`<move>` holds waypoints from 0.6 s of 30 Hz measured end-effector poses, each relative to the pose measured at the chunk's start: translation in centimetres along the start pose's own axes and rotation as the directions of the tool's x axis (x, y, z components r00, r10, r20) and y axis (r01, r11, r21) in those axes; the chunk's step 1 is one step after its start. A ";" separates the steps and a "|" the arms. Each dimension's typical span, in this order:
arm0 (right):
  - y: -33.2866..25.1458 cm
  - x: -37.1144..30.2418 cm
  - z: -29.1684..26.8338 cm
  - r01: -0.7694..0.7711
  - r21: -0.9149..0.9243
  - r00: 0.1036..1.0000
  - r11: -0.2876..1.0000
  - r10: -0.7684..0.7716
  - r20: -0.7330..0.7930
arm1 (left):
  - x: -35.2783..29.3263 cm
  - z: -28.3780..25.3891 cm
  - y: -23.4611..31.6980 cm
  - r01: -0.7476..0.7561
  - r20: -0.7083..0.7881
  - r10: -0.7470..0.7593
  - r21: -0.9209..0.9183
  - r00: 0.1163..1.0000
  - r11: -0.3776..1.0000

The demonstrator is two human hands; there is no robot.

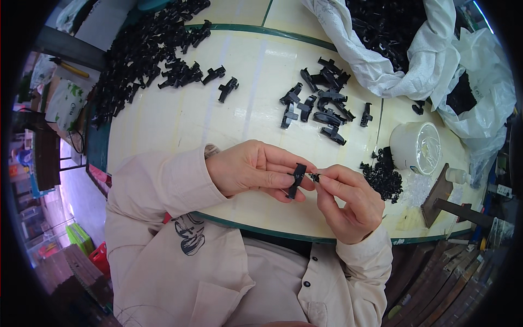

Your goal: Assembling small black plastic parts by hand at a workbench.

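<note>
Near the table's front edge, my left hand (pixel 253 170) pinches a black plastic clip-like part (pixel 296 181), a bar with a crosspiece, between thumb and fingers. Close against it on the right, my right hand (pixel 350 200) holds a small black piece (pixel 314 177) between thumb and forefinger. The piece's tip points at the middle of the bar; I cannot tell if the two touch. Beyond my hands lies a loose group of similar black parts (pixel 328 101). To the right of my right hand is a heap of tiny black pieces (pixel 383 177).
A large pile of black parts (pixel 147 52) covers the far left. At the far right stands a white sack (pixel 381 82) of black parts beside a clear plastic bag (pixel 482 120). A white roll (pixel 406 146) and a brown metal stand (pixel 437 195) are at right on the cream table (pixel 180 122).
</note>
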State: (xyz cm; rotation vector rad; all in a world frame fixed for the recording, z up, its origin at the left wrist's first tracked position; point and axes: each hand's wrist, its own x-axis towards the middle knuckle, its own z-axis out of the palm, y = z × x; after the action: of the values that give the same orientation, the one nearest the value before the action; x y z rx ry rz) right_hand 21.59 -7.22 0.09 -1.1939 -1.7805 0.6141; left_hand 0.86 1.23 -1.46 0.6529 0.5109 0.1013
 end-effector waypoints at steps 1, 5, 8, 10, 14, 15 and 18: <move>0.0 0.0 0.1 0.000 0.000 1.000 1.000 0.000 -0.001 | 0.0 0.0 -0.1 0.001 0.000 -0.001 0.001 1.000 1.000; 0.1 -0.1 0.3 0.008 0.007 1.000 1.000 -0.008 0.006 | 0.2 -0.4 -0.4 -0.011 -0.008 0.010 -0.054 1.000 0.999; 0.2 0.0 0.3 0.009 0.002 1.000 1.000 -0.009 0.019 | 0.2 -0.3 -0.4 -0.012 -0.013 0.012 -0.051 1.000 0.999; 0.1 0.0 0.3 0.009 -0.002 0.999 1.000 -0.009 0.031 | 0.2 -0.2 -0.3 -0.008 -0.022 0.007 -0.044 1.000 0.999; 0.2 0.0 0.2 0.002 -0.023 0.998 1.000 -0.001 0.058 | 0.2 -0.1 -0.2 -0.006 -0.018 0.006 -0.030 1.000 1.000; 0.2 0.0 0.2 0.008 -0.026 0.998 1.000 -0.006 0.058 | 0.2 -0.1 -0.2 -0.009 -0.019 0.009 -0.030 1.000 1.000; 0.2 0.1 0.2 0.014 -0.023 0.997 1.000 -0.012 0.070 | 0.2 -0.1 -0.2 -0.004 -0.020 0.003 -0.027 1.000 1.000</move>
State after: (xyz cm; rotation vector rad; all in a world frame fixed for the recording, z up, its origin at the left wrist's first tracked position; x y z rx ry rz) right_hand 21.53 -7.05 -0.11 -1.1887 -1.8576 0.6361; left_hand 0.98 1.20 -1.69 0.6265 0.5272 0.1179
